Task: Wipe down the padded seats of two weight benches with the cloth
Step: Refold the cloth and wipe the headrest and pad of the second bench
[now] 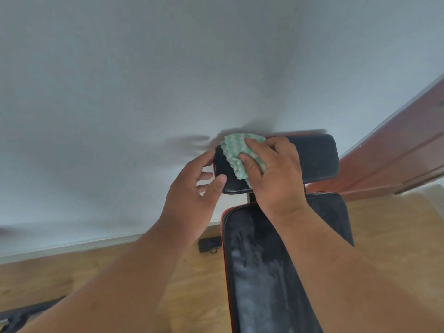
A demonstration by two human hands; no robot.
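A black weight bench with red piping stands against the white wall. Its long back pad runs toward me and shows wet, streaky smears. Above it sits a smaller black head pad. My right hand presses a bunched green-and-white cloth onto the left part of that head pad. My left hand grips the head pad's left end, thumb on its front face and fingers curled around the edge.
A white wall with a skirting board rises right behind the bench. A reddish-brown wooden door stands at the right. The floor is light wood; a black bench foot rests by the wall, and dark gear lies at the lower left.
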